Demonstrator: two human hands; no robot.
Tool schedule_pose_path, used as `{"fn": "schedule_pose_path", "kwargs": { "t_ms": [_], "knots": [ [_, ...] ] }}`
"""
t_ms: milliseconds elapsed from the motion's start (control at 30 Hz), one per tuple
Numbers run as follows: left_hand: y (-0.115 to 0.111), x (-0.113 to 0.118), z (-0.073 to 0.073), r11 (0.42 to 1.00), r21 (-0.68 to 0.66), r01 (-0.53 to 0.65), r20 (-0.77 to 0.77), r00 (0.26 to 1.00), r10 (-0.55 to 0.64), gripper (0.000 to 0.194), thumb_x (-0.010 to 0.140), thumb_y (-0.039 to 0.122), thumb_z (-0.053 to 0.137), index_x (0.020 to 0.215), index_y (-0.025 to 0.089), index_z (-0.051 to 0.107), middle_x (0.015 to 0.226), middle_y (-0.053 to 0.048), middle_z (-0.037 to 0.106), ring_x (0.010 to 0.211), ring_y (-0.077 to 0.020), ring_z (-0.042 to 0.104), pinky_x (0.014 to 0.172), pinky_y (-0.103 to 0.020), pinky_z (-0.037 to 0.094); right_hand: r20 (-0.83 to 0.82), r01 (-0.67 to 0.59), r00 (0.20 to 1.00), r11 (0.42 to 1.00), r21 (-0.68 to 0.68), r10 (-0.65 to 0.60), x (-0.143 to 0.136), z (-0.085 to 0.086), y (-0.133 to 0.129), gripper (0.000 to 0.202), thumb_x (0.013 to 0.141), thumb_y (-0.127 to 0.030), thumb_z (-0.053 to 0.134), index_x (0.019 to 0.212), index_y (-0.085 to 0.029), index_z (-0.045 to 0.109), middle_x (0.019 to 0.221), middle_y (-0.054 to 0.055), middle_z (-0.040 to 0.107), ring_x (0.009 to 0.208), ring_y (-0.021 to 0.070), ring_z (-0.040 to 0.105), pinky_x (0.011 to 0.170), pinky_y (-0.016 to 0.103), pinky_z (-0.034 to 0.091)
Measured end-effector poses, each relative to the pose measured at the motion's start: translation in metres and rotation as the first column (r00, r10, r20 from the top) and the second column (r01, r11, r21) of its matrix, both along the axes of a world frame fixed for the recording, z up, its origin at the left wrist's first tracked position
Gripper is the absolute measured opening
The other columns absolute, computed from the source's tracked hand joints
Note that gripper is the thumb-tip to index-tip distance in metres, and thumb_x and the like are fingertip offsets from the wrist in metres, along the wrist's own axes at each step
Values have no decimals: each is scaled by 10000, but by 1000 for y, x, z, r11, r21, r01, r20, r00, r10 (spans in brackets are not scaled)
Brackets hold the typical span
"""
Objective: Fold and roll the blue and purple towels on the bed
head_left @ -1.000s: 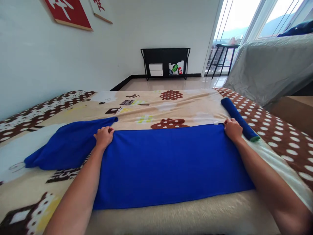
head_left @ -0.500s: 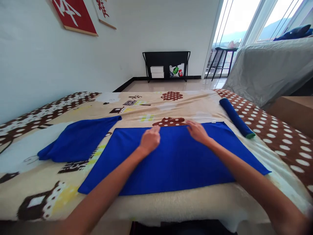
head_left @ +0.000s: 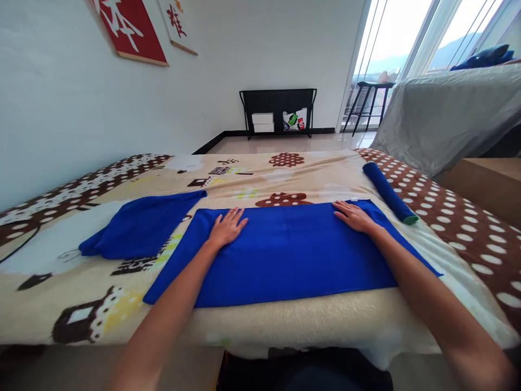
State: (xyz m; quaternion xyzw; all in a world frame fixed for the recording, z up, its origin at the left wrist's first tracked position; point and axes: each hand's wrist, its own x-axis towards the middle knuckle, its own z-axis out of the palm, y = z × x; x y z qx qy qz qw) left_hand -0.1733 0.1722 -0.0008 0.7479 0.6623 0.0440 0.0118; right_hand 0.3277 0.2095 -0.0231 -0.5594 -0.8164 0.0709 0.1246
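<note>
A blue cloth [head_left: 285,255] lies spread flat on the bed, with a small white tag at its far right edge. My left hand [head_left: 228,227] rests palm down near its far left corner, fingers spread. Toward the far right corner, my right hand [head_left: 355,216] lies flat on the same cloth, fingers stretched out. Neither hand grips anything. To the left is a second blue cloth [head_left: 138,228], loosely folded and rumpled. A rolled blue cloth [head_left: 388,191] with a green end lies on the right.
The patterned blanket [head_left: 260,326] covers the bed. Beyond it stand a black rack [head_left: 279,100] against the wall and a dark stool [head_left: 368,103] by the window. At the right are a covered piece of furniture [head_left: 451,108] and a cardboard box [head_left: 484,182].
My hands have moved apart along the far edge of the cloth, the left one leftward and the right one rightward. My left fingers have spread out. The view has shifted slightly.
</note>
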Motion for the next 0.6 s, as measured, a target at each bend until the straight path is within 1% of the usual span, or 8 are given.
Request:
{"fn": "schedule_pose_path", "kwargs": {
  "t_ms": [67, 167, 233, 300, 367, 433, 500, 600],
  "knots": [
    [-1, -36, 1, 996, -6, -92, -15, 996, 92, 624, 1016, 524, 236, 1571, 245, 292, 1655, -51, 230, 1530, -238, 212, 1215, -558, 177, 27, 97, 995, 995, -12, -97, 33, -3, -1, 619, 1011, -533, 288, 1551, -239, 361, 1613, 34, 285, 1510, 216, 237, 1250, 443, 201],
    [-5, -75, 6, 976, 11, -218, -29, 975, 219, 638, 1011, 513, 232, 1568, 210, 306, 1650, -93, 235, 1527, -274, 218, 1202, -592, 182, 62, 249, 967, 968, -18, -247, 62, -6, -4, 633, 1005, -541, 280, 1556, -236, 347, 1621, 49, 268, 1515, 236, 220, 1246, 479, 193],
    [-10, -89, 10, 960, 27, -280, -32, 959, 281, 653, 1006, 515, 244, 1554, 173, 338, 1633, -137, 267, 1510, -309, 258, 1182, -618, 205, 78, 342, 937, 940, -14, -340, 69, -5, -6, 656, 1002, -543, 273, 1546, -188, 363, 1614, 90, 284, 1511, 257, 233, 1237, 496, 203],
    [-15, -90, 17, 945, 56, -322, -31, 946, 324, 651, 1002, 492, 264, 1526, 125, 386, 1598, -194, 326, 1481, -355, 308, 1154, -676, 194, 88, 429, 900, 903, 1, -428, 65, 0, -8, 673, 1001, -518, 274, 1519, -105, 395, 1589, 166, 316, 1498, 303, 260, 1218, 538, 218],
    [-19, -76, 23, 939, 113, -325, -27, 943, 330, 616, 1007, 414, 265, 1514, 88, 392, 1575, -229, 356, 1481, -367, 300, 1148, -714, 111, 84, 489, 868, 872, 38, -490, 49, 6, -11, 665, 1002, -471, 273, 1484, -38, 421, 1576, 229, 307, 1496, 355, 242, 1196, 597, 204],
    [-20, -45, 28, 947, 170, -272, -18, 960, 279, 585, 1008, 333, 253, 1529, 88, 356, 1589, -213, 340, 1509, -322, 249, 1180, -670, 46, 69, 485, 868, 870, 90, -492, 16, 12, -16, 644, 1008, -434, 257, 1469, -19, 428, 1592, 238, 263, 1507, 365, 199, 1196, 605, 172],
    [-15, 2, 29, 966, 190, -173, -6, 984, 177, 575, 1007, 302, 257, 1548, 121, 328, 1617, -156, 312, 1523, -251, 225, 1221, -562, 96, 55, 408, 907, 904, 131, -418, -33, 17, -20, 619, 1021, -426, 238, 1480, -50, 417, 1611, 193, 251, 1513, 317, 206, 1219, 538, 163],
    [-4, 87, 24, 988, 154, -31, 23, 999, 28, 569, 997, 295, 291, 1546, 156, 350, 1618, -95, 330, 1508, -200, 270, 1214, -447, 226, 48, 216, 973, 966, 141, -224, -121, 16, -29, 560, 1038, -422, 229, 1514, -162, 369, 1609, 76, 314, 1491, 220, 281, 1216, 456, 215]
  ]
}}
